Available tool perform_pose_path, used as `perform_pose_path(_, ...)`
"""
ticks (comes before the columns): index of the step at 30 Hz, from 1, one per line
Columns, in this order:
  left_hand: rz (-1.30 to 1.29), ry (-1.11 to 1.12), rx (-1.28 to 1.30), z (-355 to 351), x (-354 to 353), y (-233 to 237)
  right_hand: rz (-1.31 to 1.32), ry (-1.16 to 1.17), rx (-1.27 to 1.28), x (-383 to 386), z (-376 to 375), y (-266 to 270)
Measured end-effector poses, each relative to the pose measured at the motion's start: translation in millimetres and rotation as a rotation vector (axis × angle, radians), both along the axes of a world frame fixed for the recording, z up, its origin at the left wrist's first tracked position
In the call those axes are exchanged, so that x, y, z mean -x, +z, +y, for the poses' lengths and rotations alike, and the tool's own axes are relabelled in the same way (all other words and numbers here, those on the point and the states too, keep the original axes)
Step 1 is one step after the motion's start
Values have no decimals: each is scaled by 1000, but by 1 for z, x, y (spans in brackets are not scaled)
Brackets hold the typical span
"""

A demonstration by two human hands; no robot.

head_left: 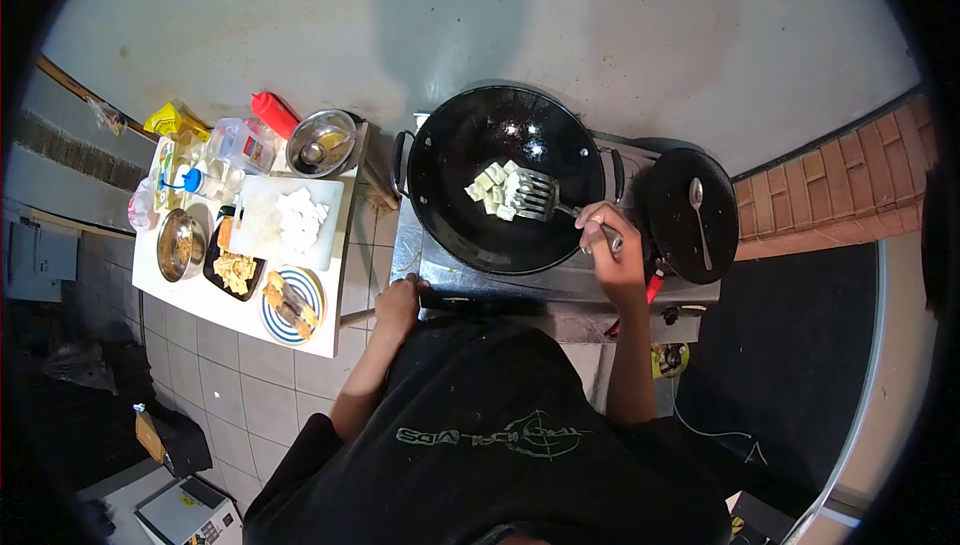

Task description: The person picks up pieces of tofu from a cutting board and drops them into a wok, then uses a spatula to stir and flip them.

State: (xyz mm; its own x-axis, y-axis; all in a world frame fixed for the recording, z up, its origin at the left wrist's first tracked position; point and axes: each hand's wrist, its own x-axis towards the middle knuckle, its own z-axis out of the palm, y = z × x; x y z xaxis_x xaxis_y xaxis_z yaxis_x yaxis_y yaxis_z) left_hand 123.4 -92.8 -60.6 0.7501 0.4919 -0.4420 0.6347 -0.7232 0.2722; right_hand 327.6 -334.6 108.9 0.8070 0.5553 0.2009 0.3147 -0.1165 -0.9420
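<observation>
A black wok point(470, 230) with two loop handles sits on the steel stove point(440, 280). Pale cubes point(490, 188), perhaps tofu, lie in a small heap inside it. My right hand point(612, 243) is wrapped round the handle of a slotted metal spatula point(538, 195). The spatula's head rests in the wok against the right side of the cubes. At the stove's front left corner, my left hand point(398, 307) is closed with curled fingers. What those fingers grip, perhaps a knob or the edge, is hidden.
Right of the wok, a black pan point(665, 205) holds a metal spoon point(698, 210). On the white table point(200, 300) at left are a cutting board point(255, 235) with white pieces, a striped plate point(292, 340), a black tray point(213, 265), metal bowls and bottles.
</observation>
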Motion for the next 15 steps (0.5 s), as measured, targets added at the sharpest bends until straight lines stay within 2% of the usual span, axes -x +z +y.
perform_pose_path(5, -22, 14, 2, -1, 1, -6, -149, 93, 2, 2, -8, 10)
perform_pose_path(15, -50, -6, -52, -2, 3, -6, -178, 90, 67, 16, 8, 15)
